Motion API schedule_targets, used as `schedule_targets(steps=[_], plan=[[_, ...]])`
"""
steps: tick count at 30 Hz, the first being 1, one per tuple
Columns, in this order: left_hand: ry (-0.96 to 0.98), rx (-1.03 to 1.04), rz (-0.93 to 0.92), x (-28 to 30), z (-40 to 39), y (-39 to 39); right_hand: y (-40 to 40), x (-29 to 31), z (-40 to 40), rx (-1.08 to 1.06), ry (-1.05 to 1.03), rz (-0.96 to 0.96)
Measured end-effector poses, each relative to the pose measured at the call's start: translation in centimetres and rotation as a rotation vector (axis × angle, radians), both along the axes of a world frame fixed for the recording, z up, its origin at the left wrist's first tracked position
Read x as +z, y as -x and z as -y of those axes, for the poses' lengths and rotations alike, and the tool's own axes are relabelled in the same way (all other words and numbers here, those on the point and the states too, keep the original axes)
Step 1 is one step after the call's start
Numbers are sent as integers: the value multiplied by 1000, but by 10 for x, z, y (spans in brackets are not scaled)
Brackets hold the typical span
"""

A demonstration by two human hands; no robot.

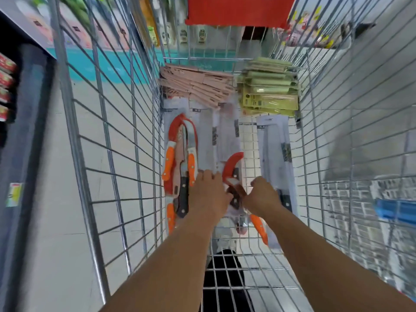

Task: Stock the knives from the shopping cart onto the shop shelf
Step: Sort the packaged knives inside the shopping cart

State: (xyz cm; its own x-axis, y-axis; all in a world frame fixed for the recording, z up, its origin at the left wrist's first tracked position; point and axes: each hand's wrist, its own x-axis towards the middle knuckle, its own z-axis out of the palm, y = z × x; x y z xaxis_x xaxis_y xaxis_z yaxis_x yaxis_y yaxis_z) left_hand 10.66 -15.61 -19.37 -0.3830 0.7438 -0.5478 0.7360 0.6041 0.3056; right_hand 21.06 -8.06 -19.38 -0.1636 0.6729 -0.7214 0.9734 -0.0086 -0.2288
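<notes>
Reached down into the silver wire shopping cart [126, 154] with both arms, hands meeting over the near middle of the cart floor. Left hand [208, 194] curled knuckles-up over the edge of a flat grey-white carded knife pack [227, 136], fingertips tucked under and out of sight, so hard to tell whether anything was truly gripped. Right hand [263, 197] closed into a loose fist around the dark handle end of a packaged knife with a red blade guard [233, 165], pinching it just beside the left hand.

Rest of the stock spread across the cart floor: a bundle of orange-handled and black-handled knives in red sheaths [181, 158] along the left side, another long grey carded knife [275, 149] by the right side, a fanned stack of pale pink knife cards [198, 84] at the far left corner, a pile of pale green packs [267, 91] at the far right corner. Shop shelf [24, 104] seen only as a blurred dark edge left of the cart.

Likely light and stiff, these packs, but glossy and prone to sliding off one another. Cardboard backing probably bendable if lifted by one corner. Best taken at the handle end or across the card's width, several squared together, clear of the blade portion despite the guards.
</notes>
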Motion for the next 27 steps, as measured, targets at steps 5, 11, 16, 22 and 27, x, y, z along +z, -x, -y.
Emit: schedule_targets(steps=[5,11,16,22,27], plan=[[65,119,-55,-2,-2,-19,-9,-7,4,197,78,81],[44,430,95,7,-12,-20,-9,6,-6,204,102,-3],[-128,684,218,18,-9,-2,12,28,-3,184,11,-236],[-106,825,-45,26,5,36,64,18,20,88,105,-441],[-115,507,-125,27,21,38,82,6,32,143,107,-438]])
